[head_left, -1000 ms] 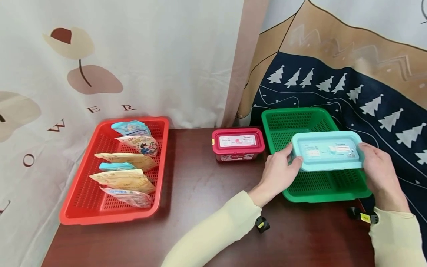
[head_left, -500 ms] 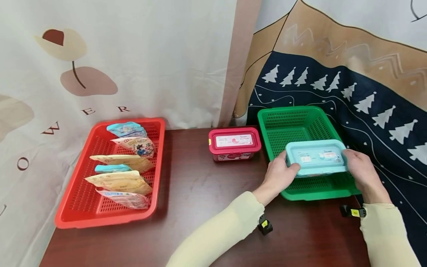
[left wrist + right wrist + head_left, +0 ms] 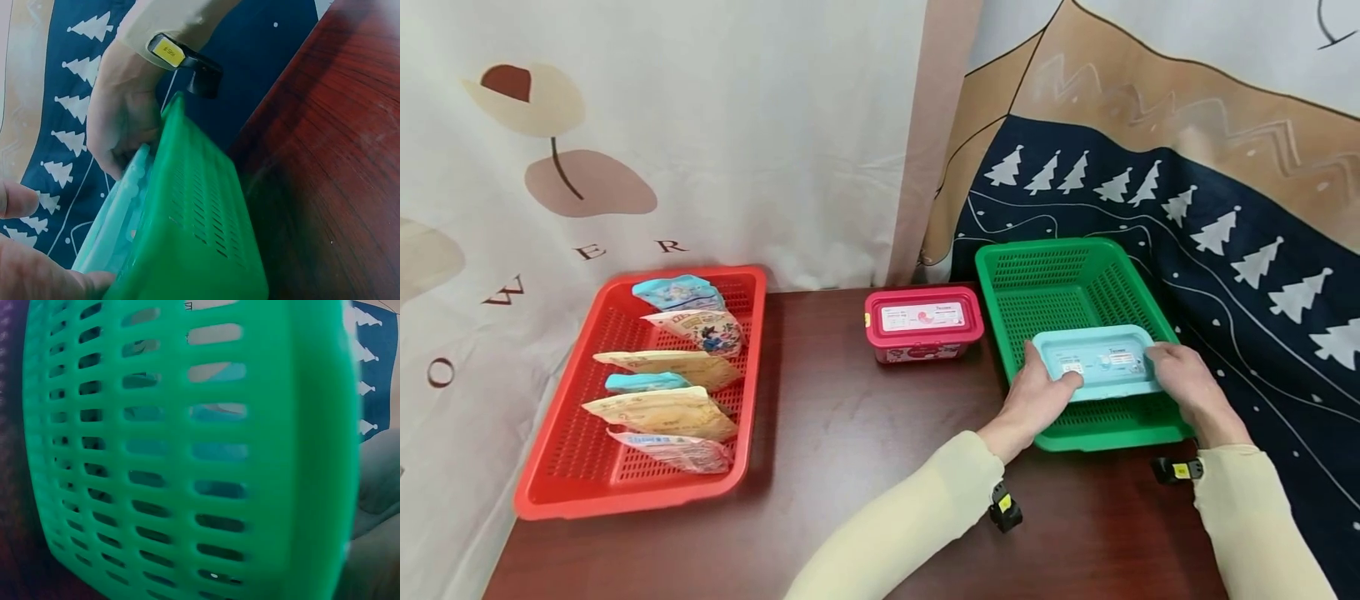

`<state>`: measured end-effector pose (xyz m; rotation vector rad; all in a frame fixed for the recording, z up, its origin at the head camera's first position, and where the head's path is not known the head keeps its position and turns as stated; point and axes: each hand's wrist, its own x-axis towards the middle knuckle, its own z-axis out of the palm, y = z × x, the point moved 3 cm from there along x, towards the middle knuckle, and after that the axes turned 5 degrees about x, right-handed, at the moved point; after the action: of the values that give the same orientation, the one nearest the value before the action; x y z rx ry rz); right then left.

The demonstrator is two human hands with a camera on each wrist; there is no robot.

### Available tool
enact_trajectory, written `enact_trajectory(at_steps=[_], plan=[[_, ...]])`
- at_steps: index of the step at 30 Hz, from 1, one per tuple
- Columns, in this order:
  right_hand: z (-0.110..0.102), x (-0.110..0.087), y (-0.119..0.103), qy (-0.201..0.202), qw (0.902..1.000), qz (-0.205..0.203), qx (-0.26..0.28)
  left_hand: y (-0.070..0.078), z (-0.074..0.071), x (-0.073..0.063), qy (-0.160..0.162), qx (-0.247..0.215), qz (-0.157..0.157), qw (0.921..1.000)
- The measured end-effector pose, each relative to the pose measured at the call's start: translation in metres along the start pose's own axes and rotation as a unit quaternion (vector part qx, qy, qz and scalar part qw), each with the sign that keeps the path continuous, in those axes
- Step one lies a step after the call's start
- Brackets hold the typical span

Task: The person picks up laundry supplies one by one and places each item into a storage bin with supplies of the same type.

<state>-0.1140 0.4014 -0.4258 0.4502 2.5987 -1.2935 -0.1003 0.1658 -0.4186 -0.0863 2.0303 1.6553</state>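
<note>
A light blue lidded plastic box [image 3: 1105, 367], with labels on its lid, is held level inside the front half of the green basket [image 3: 1075, 436]. At its left end my left hand [image 3: 1036, 393] grips it, thumb on the lid. My right hand [image 3: 1193, 385] holds the opposite end, most of its fingers hidden. In the left wrist view the box [image 3: 119, 215] sits partly below the basket rim, with the right hand [image 3: 128, 122] at its far end. Perforated basket wall [image 3: 269, 456] fills most of the right wrist view, and blue shows through its slots.
A crimson lidded box [image 3: 923, 323] stands on the dark wooden table [image 3: 850, 450], just left of the green basket. Farther left, a red basket [image 3: 561, 500] holds several upright snack-like pouches [image 3: 658, 412]. Printed curtains [image 3: 775, 150] hang behind the table.
Both hands have lowered the light blue box from above the green basket down into it, toward the front. The view has shifted slightly; the crimson box and red basket stay put.
</note>
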Motion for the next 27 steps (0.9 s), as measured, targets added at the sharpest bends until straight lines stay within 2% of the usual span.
enact_trajectory(at_steps=[7, 14, 18, 22, 27], plan=[[0.004, 0.001, -0.003, -0.044, 0.9989, 0.013, -0.002, 0.003, 0.002, 0.0, -0.012, -0.003, -0.017, 0.9998], [0.009, 0.003, -0.006, -0.068, 0.9976, 0.012, 0.0, 0.005, 0.006, 0.002, 0.009, -0.022, -0.047, 0.9986], [0.008, 0.0, -0.005, -0.069, 0.9975, 0.015, -0.001, 0.005, 0.009, 0.004, 0.022, -0.025, -0.052, 0.9981], [0.006, -0.005, -0.003, -0.064, 0.9978, 0.016, -0.009, 0.006, 0.01, 0.006, 0.022, -0.022, -0.05, 0.9983], [0.007, -0.007, -0.004, -0.056, 0.9983, 0.007, -0.015, 0.006, 0.008, 0.006, 0.018, -0.04, -0.052, 0.9977]])
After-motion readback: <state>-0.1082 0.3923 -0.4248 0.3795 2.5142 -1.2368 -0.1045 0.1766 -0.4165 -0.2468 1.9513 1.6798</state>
